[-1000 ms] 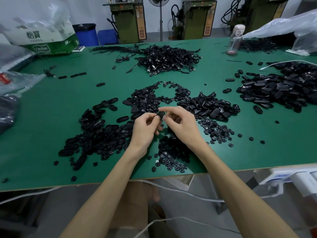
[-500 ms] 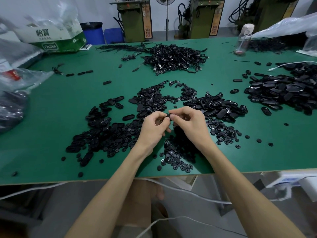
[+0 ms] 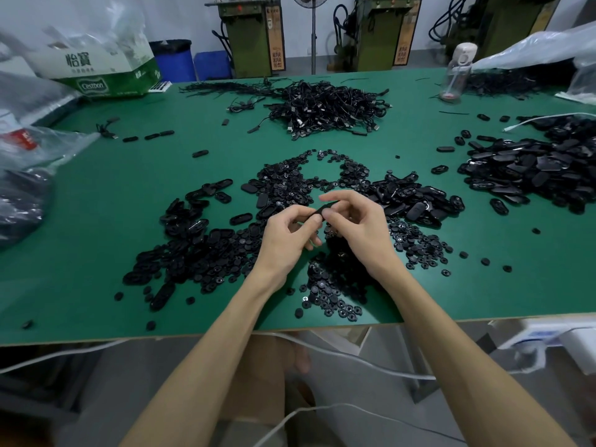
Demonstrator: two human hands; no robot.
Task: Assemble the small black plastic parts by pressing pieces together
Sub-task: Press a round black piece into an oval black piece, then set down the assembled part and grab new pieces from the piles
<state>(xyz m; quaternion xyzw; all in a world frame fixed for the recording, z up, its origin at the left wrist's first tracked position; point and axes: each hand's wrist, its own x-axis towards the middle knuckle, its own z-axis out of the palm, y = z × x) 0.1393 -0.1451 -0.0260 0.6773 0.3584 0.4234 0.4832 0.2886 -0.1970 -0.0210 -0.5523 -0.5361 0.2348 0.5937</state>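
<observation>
Both hands meet at centre frame over the green desk (image 3: 96,253). Left hand (image 3: 287,237) curls thumb and fingers round one end of a small black plastic part (image 3: 323,209), and right hand (image 3: 361,227) pinches the other end between thumb and forefinger. The part sits just above the heap of loose black pieces (image 3: 335,285) spread under the wrists. Upper middle, a tangle of black cables (image 3: 325,108); far right, a mound of oval black shells (image 3: 532,169). Clear bottle (image 3: 458,72) upper right, green-and-white carton (image 3: 106,75) upper left.
</observation>
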